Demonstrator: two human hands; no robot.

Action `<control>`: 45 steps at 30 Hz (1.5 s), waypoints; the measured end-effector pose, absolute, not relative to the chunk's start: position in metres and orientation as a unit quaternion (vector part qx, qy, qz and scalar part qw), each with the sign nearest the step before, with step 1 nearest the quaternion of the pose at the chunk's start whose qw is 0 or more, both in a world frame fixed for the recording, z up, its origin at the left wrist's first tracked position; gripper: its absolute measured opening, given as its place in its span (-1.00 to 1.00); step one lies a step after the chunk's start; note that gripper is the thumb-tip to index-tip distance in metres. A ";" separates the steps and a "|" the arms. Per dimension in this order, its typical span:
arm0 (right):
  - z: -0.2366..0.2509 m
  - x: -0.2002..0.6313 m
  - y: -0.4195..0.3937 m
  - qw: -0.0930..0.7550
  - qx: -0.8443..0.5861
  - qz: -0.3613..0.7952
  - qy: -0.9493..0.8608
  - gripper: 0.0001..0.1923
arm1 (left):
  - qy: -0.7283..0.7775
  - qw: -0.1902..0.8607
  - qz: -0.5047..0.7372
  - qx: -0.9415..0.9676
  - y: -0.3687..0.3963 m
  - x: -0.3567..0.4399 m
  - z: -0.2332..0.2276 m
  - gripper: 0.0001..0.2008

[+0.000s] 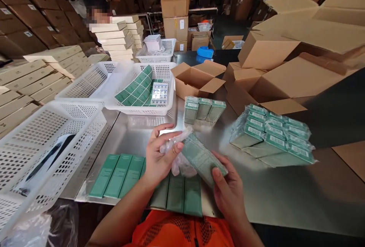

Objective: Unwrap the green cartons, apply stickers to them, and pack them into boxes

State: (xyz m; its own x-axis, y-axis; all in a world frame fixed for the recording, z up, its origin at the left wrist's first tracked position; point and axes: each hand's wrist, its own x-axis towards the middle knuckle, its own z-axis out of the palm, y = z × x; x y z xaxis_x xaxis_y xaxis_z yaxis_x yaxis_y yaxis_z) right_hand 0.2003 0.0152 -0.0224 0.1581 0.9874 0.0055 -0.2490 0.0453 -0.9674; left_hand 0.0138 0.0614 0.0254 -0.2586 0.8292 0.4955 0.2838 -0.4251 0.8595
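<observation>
Two hands pull clear wrap off a small green box, over the shiny metal table [285, 190].

The left hand [158, 159] pinches the thin, crinkly clear plastic wrap [178, 152]. The right hand [228, 190] grips the long green cardboard box [201, 157] by its lower end. The box looks light and stiff; the wrap looks soft and slippery, best held by a loose edge.

A white basket [159, 104] holding green label sheets [136, 89] is sitting at twelve o'clock, an open cardboard box [196, 79] lying just beside it. A shrink-wrapped bundle of green boxes [270, 140] is resting at three o'clock, and an empty white basket [42, 144] is standing at nine
</observation>
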 end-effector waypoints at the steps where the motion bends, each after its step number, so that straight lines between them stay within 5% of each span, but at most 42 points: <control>1: -0.023 0.199 0.015 0.603 -0.452 0.549 -0.361 -0.64 | 0.464 0.180 0.632 0.594 0.059 0.014 0.026 -0.91; 4: -0.020 0.199 0.016 0.581 -0.429 0.640 -0.262 -0.62 | 0.353 0.193 0.634 0.660 0.048 0.007 0.029 -0.94; 9: -0.011 0.199 0.016 0.583 -0.405 0.671 -0.214 -0.62 | 0.352 0.405 0.573 0.620 0.045 -0.011 0.040 -0.57; 13: -0.015 0.200 0.014 0.613 -0.400 0.615 -0.293 -0.70 | 0.510 0.453 0.389 0.619 0.053 -0.025 0.055 -0.94; 18: -0.032 0.204 0.009 0.606 -0.422 0.556 -0.382 -0.75 | 0.523 0.427 0.199 0.711 0.057 -0.039 0.070 -0.88; 21: -0.035 0.206 0.007 0.591 -0.422 0.552 -0.410 -0.76 | 0.516 0.415 0.202 0.722 0.059 -0.045 0.069 -0.74; 25: -0.028 0.206 0.008 0.594 -0.413 0.564 -0.398 -0.73 | 0.396 0.545 0.218 0.706 0.062 -0.053 0.061 -0.50; 30: -0.022 0.204 0.010 0.579 -0.441 0.573 -0.377 -0.70 | 0.498 0.488 0.227 0.680 0.061 -0.053 0.057 -0.70; 45: -0.010 0.203 0.021 0.465 -0.424 0.746 -0.217 -0.59 | 0.348 0.501 0.292 0.736 0.072 -0.064 0.036 -0.38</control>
